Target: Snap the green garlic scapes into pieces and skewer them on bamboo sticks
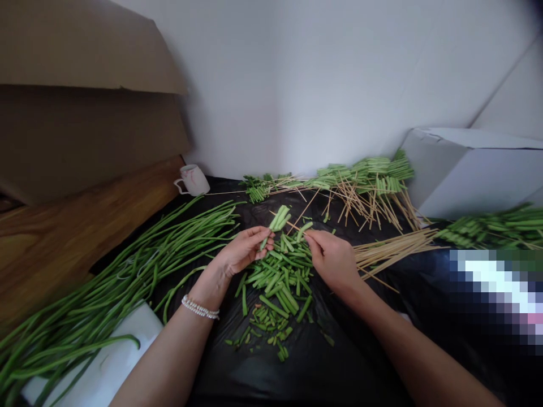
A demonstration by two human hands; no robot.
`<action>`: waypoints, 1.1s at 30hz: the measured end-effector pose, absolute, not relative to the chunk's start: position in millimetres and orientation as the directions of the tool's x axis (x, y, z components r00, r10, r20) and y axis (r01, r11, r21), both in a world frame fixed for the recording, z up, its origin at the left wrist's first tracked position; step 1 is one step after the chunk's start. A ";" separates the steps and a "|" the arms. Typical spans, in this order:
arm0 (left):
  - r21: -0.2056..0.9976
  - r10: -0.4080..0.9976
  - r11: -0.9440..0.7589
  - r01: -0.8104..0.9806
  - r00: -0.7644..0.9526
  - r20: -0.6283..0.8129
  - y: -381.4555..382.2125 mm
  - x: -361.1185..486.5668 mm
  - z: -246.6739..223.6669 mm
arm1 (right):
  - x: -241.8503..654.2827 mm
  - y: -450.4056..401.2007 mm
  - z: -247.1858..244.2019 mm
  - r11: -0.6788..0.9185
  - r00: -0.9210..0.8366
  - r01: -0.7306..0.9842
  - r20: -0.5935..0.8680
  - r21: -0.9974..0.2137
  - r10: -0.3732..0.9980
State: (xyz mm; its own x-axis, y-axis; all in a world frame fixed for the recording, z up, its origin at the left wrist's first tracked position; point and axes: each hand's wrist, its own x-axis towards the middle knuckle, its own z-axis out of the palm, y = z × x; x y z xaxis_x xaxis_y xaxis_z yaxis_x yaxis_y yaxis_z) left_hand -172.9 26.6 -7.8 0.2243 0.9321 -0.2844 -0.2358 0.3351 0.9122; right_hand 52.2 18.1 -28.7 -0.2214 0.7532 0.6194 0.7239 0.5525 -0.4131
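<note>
My left hand (242, 250) holds a short bundle of cut green bean pieces (279, 219) upright between fingers and thumb. My right hand (331, 260) pinches a thin wooden skewer (296, 228) near a green bean piece, and the skewer's far end reaches toward the bundle. Whether it passes through the pieces, I cannot tell. Below both hands, a heap of cut bean pieces (280, 282) lies on black plastic sheeting (271, 379). A beaded bracelet (200, 308) circles my left wrist.
Long uncut green beans (127, 271) lie at left beside a wooden board (72, 237). Finished bean skewers (365, 175) and loose sticks lie at the back, with bare skewers (392, 251) at right. A white mug (194, 180), cardboard (85, 113) and a white box (470, 172) stand around.
</note>
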 end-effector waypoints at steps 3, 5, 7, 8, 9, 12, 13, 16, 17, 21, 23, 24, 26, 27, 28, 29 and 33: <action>0.953 0.962 0.252 -0.171 0.151 -0.227 27.7 -172.2 -9.5 | 53.5 19.9 -28.4 0.554 -0.200 0.705 0.625 -0.444 0.755; 0.987 0.985 0.148 -0.059 0.097 -0.142 29.5 -172.9 -14.3 | 54.4 21.1 -28.3 0.551 -0.188 0.700 0.628 -0.454 0.756; 0.992 0.996 0.033 0.122 0.076 -0.043 31.6 -173.9 -20.6 | 54.8 21.8 -28.4 0.549 -0.184 0.702 0.629 -0.454 0.756; 0.973 0.997 -0.022 0.231 0.078 0.004 32.4 -174.2 -23.5 | 54.9 21.9 -28.5 0.546 -0.184 0.705 0.628 -0.452 0.757; 0.937 0.995 -0.077 0.341 0.086 0.051 32.8 -174.2 -25.9 | 54.8 21.9 -28.6 0.544 -0.184 0.708 0.626 -0.451 0.758; 0.746 0.958 -0.286 0.601 0.168 0.233 31.4 -170.6 -29.2 | 54.2 21.2 -28.8 0.542 -0.192 0.712 0.619 -0.446 0.762; 0.664 0.933 -0.357 0.656 0.217 0.287 30.0 -168.2 -29.5 | 53.9 20.9 -28.8 0.541 -0.193 0.713 0.618 -0.445 0.762; 0.447 0.864 -0.493 0.746 0.361 0.351 25.4 -160.2 -30.5 | 53.0 19.7 -28.6 0.539 -0.195 0.718 0.616 -0.440 0.763; 0.410 0.854 -0.510 0.756 0.389 0.344 24.2 -158.0 -31.1 | 52.7 19.3 -28.6 0.538 -0.197 0.720 0.615 -0.438 0.764; 0.421 0.839 -0.538 0.731 0.418 0.348 23.2 -154.9 -32.9 | 51.9 18.4 -29.2 0.540 -0.208 0.720 0.608 -0.435 0.767; 0.442 0.839 -0.537 0.719 0.401 0.368 23.9 -155.6 -32.7 | 51.8 18.4 -29.6 0.543 -0.213 0.720 0.607 -0.433 0.766; 0.445 0.838 -0.538 0.716 0.396 0.376 24.2 -156.1 -32.4 | 51.7 18.4 -29.7 0.545 -0.216 0.719 0.606 -0.432 0.765; 0.441 0.829 -0.549 0.710 0.396 0.396 24.8 -156.8 -32.0 | 51.5 18.2 -29.7 0.546 -0.220 0.718 0.603 -0.432 0.767; 0.438 0.823 -0.556 0.706 0.393 0.411 25.3 -157.1 -32.0 | 51.4 18.1 -29.5 0.544 -0.218 0.718 0.602 -0.434 0.768; 0.440 0.819 -0.558 0.704 0.381 0.429 25.9 -157.5 -32.1 | 51.4 18.0 -29.3 0.542 -0.217 0.719 0.600 -0.436 0.770; 0.450 0.821 -0.549 0.705 0.353 0.449 26.8 -158.2 -32.2 | 51.3 17.8 -29.1 0.540 -0.216 0.719 0.598 -0.438 0.772; 0.650 0.864 -0.409 0.640 0.043 0.501 33.3 -164.0 -31.3 | 51.1 17.2 -28.4 0.541 -0.216 0.714 0.595 -0.445 0.774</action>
State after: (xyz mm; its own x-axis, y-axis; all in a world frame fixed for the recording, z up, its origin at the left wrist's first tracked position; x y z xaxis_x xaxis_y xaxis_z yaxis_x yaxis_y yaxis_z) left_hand -164.0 33.3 -31.3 0.0434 0.8642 0.5013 0.6405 -0.4092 0.6499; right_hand 51.1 17.2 -28.4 -0.2155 0.7741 0.5953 0.7135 0.5410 -0.4452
